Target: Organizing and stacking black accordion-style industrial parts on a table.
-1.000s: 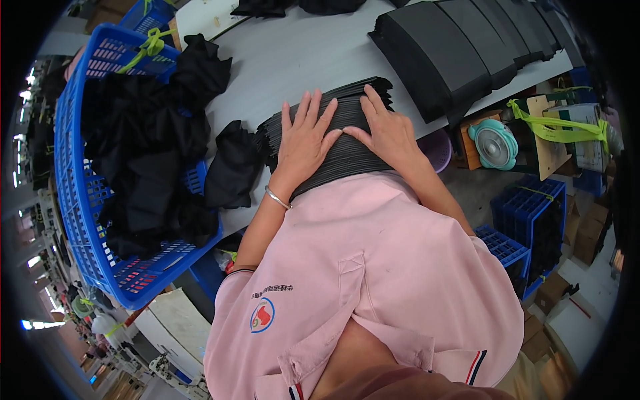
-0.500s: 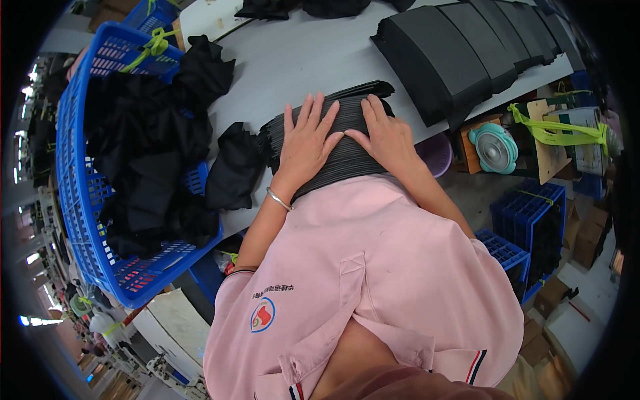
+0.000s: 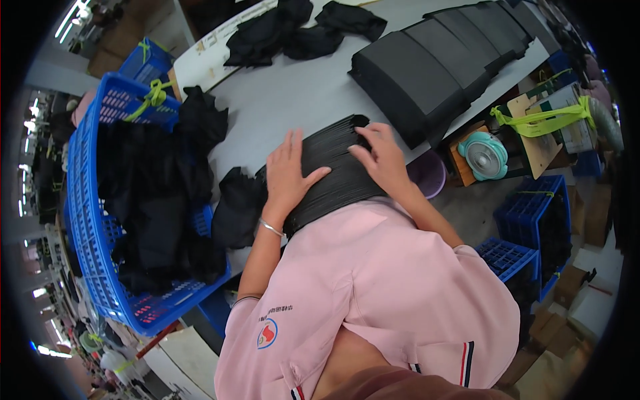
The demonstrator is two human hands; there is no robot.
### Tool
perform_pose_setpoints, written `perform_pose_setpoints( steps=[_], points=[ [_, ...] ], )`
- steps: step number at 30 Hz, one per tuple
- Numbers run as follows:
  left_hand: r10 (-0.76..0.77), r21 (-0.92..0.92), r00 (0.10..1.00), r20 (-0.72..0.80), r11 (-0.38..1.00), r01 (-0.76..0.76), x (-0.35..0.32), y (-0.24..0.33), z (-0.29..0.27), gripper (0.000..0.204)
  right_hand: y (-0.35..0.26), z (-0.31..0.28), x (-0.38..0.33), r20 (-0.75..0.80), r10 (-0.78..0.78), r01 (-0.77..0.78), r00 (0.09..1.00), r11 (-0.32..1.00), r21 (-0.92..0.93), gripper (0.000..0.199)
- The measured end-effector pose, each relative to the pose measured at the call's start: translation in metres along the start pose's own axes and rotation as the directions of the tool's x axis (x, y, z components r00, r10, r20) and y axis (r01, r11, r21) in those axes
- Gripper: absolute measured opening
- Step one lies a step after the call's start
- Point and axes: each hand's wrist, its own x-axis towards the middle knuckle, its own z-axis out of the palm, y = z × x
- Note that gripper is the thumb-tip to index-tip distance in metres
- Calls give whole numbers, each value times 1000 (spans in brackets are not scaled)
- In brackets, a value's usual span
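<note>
A thick row of black fabric pieces (image 3: 333, 170), packed edge to edge, lies on the table's near edge against my pink shirt. My left hand (image 3: 287, 175) rests along the left side of this row, thumb stretched over the top and fingers extended. At the right end, my right hand (image 3: 383, 155) touches the far corner with its fingers bent and apart. Neither hand grips a piece that I can see. Just left of the row sits a crumpled black cloth (image 3: 237, 207).
A blue plastic basket (image 3: 100, 267) full of black cloth stands at the left. Fanned stacks of black panels (image 3: 427, 73) cover the far right of the grey table (image 3: 267, 110). More black cloths (image 3: 293, 33) lie at the back. Beside the table are a teal fan (image 3: 484, 156) and blue crates (image 3: 533, 213).
My hands have spread farther apart, from the top of the row to its sides. The right fingers have curled at the far corner. The view has tilted, showing more of the table's back.
</note>
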Motion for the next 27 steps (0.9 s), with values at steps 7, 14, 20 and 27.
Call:
perform_pose_setpoints(
  steps=[7,14,20,27],
  points=[
    [31,-128,966,258,992,2,50,-19,-15,86,151,37,-115,588,664,-886,462,317,338,22],
    [147,-150,969,200,982,-118,60,4,-28,66,139,68,-112,809,310,-555,500,-602,574,31],
    [444,59,894,49,893,-447,43,81,-96,61,98,29,-71,746,47,-467,664,-754,463,47],
    [432,-33,902,11,901,-432,19,55,-20,56,119,66,-85,641,478,-567,601,-311,763,43]
  ],
)
